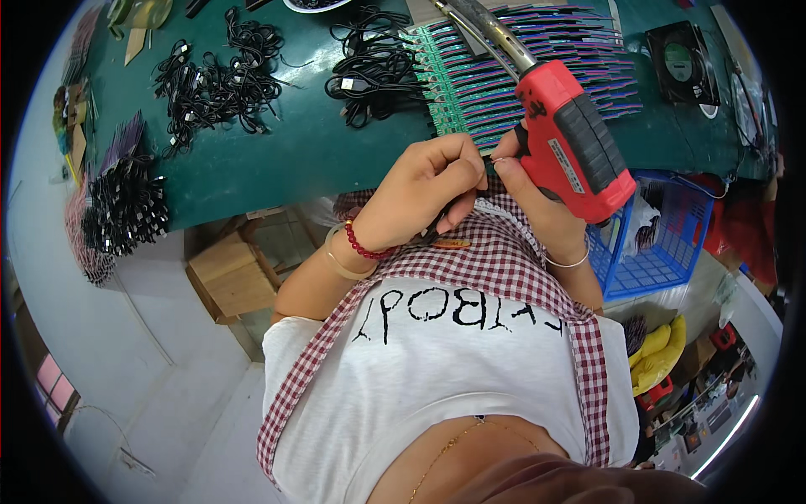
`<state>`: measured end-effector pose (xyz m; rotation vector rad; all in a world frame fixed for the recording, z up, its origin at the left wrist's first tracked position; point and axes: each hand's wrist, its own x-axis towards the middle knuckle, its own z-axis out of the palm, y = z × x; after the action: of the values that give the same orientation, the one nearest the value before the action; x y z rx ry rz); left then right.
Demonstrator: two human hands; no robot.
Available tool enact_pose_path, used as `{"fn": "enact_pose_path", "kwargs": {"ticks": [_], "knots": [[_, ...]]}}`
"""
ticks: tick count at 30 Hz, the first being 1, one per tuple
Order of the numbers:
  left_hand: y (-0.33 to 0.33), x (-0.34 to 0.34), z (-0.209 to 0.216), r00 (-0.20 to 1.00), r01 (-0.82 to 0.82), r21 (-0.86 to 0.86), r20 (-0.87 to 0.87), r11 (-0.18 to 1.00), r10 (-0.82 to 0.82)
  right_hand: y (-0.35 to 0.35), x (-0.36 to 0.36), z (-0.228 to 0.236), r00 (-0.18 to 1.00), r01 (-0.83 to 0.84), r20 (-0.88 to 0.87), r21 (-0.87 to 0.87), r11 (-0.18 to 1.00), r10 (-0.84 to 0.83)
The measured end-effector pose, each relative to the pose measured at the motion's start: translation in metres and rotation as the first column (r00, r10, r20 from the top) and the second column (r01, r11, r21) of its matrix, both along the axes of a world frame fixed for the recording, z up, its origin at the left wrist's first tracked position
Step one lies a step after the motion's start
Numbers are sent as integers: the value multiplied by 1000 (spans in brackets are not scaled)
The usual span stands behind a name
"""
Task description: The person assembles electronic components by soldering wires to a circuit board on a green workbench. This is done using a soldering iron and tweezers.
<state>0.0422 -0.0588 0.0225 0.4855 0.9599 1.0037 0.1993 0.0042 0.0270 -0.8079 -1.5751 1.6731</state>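
Observation:
My right hand (537, 197) is closed around a red and black soldering gun (579, 139), whose metal barrel points up and away over the table. Between that hand's thumb and forefinger, a thin wire end (497, 160) seems to be pinched. My left hand (437, 181) is curled shut just beside it, the fingertips almost meeting the right thumb. A dark piece of black cable (437, 223) shows under the left fingers; most of it is hidden by the hand. Right behind both hands lies a row of green circuit boards (445, 84) with coloured wires (546, 76).
Bundles of black USB cables (222, 80) and another coil (365, 84) lie on the green table (294, 168). More cables (126, 206) hang over its left edge. At the right are a black fan (682, 63) and a blue crate (663, 269). A cardboard box (227, 273) stands below.

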Motion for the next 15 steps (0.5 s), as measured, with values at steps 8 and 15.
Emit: {"fn": "enact_pose_path", "kwargs": {"ticks": [8,15], "knots": [[3,5,6,986,-77,61,-142,995,85,0,1,-9,996,79,27,200,977,-86],[2,10,-9,753,-156,462,-516,873,407,0,-2,-5,990,128,-26,-219,967,-137]]}}
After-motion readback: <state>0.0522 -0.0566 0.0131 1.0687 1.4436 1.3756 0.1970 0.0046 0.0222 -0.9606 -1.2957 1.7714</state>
